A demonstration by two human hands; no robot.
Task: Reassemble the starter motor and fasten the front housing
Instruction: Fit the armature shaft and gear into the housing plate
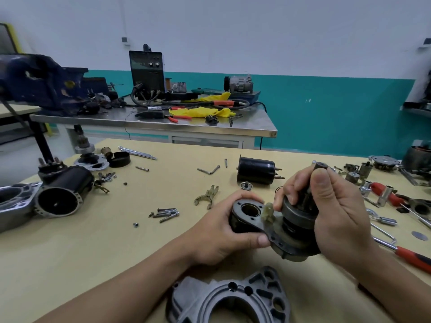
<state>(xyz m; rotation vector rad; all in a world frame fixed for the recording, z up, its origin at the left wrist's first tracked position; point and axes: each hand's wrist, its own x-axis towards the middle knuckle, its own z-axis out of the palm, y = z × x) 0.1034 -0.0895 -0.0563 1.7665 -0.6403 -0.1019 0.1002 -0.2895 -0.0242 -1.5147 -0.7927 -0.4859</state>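
Fingers (245,196) of our left hand (221,234) wrap the black starter motor body (234,223); our right hand (335,206) grips the dark steel drive pinion (298,212), seating it. Next, we reckon, the grey cast front housing (228,299) on the bench (93,241) must align over it.

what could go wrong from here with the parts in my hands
1. The pale plastic lever sits between the starter body in the left hand and the drive gear assembly in the right hand; it may slip out or get pinched.
2. The loose bolts lie near the left forearm and could be knocked away.
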